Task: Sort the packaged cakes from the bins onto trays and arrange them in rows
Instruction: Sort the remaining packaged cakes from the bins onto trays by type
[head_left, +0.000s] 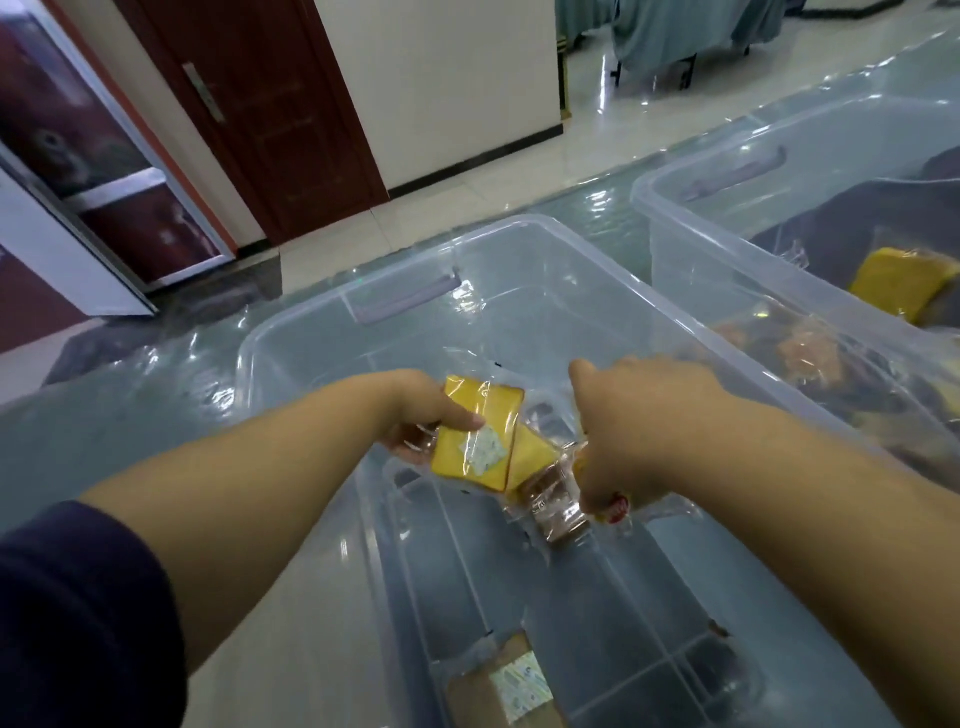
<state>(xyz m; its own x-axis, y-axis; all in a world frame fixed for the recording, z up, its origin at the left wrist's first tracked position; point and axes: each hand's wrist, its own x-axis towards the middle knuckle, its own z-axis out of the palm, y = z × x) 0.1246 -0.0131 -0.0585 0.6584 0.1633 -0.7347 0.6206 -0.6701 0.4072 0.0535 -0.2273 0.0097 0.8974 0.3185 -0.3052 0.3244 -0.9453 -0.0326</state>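
Pinching a square yellow cake in glossy wrap with my left grip; right grip clutches crinkly wrapped cakes.

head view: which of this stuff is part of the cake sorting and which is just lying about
Part of the job:
left hand holding a yellow packaged cake
right hand gripping a brown packaged cake
near clear bin
cake packet low in view
second bin with another yellow cake

Just lying about:
brown door
glass-fronted cabinet
teal-draped table
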